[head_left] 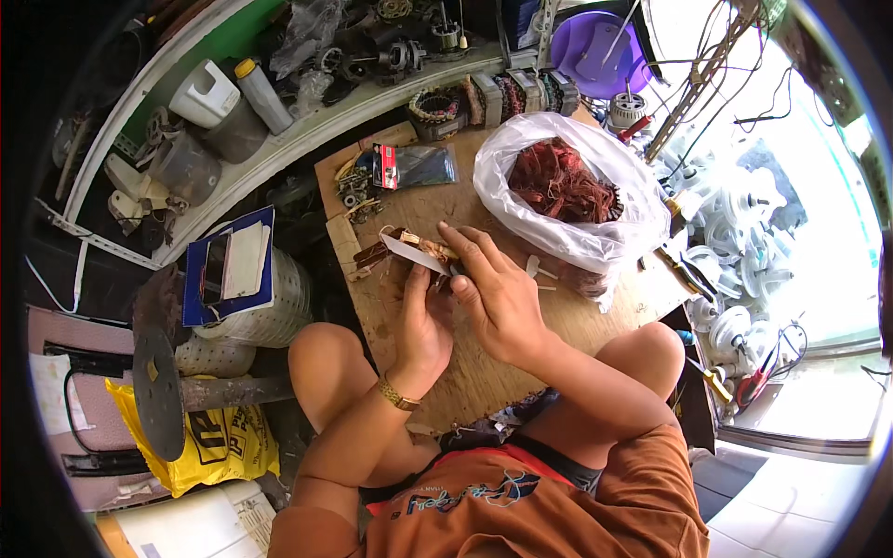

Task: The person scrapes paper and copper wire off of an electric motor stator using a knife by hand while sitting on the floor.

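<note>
- The left hand is gripping, its thumb pressing up against the lower edge of a pale strip; most of its fingers are hiding from view.
- The right hand is reaching over the work from the other side, its fingers extending forward and its thumb bending inward; whether it is pinching anything, the view is not showing clearly.
- The strip is lying tilted between the hands, above the near-middle of the wooden board. Tan and brown pieces are showing just behind it; their exact form is not resolving.
- Handling: the strip is appearing thin, flat and light, and is probably stiff enough to hold its line while bending or creasing under a hard squeeze. Its smooth face is likely offering little grip.
- Hold point: gripping by the long edges near the middle should be safest; pressing on the free corner could be folding it.
- Surroundings: a white plastic bag is standing to the right, holding reddish-brown wire. A flat packet is lying beyond the hands, beside small metal parts.
</note>
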Available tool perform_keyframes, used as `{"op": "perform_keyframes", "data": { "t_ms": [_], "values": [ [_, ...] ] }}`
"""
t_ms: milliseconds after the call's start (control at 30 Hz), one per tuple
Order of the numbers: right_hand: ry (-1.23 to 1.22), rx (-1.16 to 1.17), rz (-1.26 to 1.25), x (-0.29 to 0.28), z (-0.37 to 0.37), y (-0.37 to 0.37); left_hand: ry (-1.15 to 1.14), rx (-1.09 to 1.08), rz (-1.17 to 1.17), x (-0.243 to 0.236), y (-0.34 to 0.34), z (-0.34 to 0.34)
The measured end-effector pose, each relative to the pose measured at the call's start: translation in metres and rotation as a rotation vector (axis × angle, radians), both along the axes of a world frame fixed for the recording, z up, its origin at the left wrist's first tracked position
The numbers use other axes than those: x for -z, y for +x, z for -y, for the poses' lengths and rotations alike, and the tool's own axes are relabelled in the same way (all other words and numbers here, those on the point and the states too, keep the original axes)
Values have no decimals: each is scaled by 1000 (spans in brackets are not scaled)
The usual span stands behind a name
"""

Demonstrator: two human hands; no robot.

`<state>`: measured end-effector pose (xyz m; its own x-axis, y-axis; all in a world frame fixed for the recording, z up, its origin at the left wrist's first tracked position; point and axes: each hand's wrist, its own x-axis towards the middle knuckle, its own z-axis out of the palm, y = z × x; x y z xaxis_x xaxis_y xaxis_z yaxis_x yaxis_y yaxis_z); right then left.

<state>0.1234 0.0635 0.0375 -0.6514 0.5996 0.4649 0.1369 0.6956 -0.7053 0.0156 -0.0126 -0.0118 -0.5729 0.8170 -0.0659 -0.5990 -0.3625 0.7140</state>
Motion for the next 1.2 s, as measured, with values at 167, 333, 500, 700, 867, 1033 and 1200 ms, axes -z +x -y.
{"op": "perform_keyframes", "data": {
  "t_ms": [167, 333, 500, 700, 867, 1033, 1200],
  "values": [
    [28, -12, 43, -1, 1, -2, 2, -7, -41, -8, 1, 1],
    [25, 16, 81, -1, 2, -4, -13, -32, 25, -8, -1, 1],
    [76, 66, 80, 6, 5, -9, 18, -101, 6, -10, 11, -3],
    [-16, 45, 60, -5, 8, -11, 55, -112, 60, -5, 8, 0],
    [17, 0, 88, -18, 3, -6, 83, -219, -223, -28, 0, -2],
    [10, 38, 83, -10, 5, -7, 36, -243, -234, -23, 11, -2],
    [30, 70, 56, -12, 2, -9, -88, -316, -485, -13, 10, -5]
  ]
}}
